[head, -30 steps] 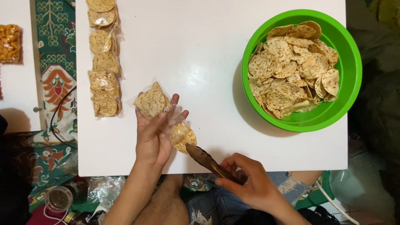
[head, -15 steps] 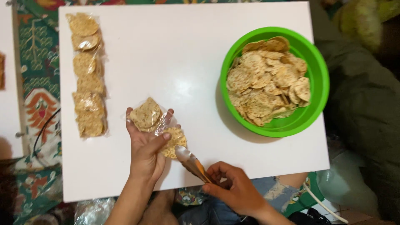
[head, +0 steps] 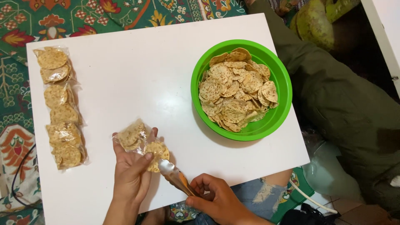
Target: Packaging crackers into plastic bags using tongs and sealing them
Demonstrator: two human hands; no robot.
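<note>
My left hand [head: 131, 175] holds a clear plastic bag [head: 132, 135] partly filled with round speckled crackers, low on the white table [head: 137, 79]. My right hand [head: 216, 200] grips metal tongs [head: 175, 177] at the table's front edge. The tong tips pinch a round cracker [head: 156, 155] at the bag's mouth, right by my left thumb. A green bowl [head: 273, 118] heaped with loose crackers [head: 235, 91] stands at the right of the table.
A row of filled cracker bags [head: 58, 106] lies along the table's left side. A patterned green rug [head: 83, 16] surrounds the table. An olive-green cloth mass [head: 337, 91] lies to the right, and a white cord [head: 310, 196] runs by my knee.
The view has shifted, so everything sits further left and smaller. The tongs have pushed the cracker closer into the bag's mouth. Both hands keep their grips.
</note>
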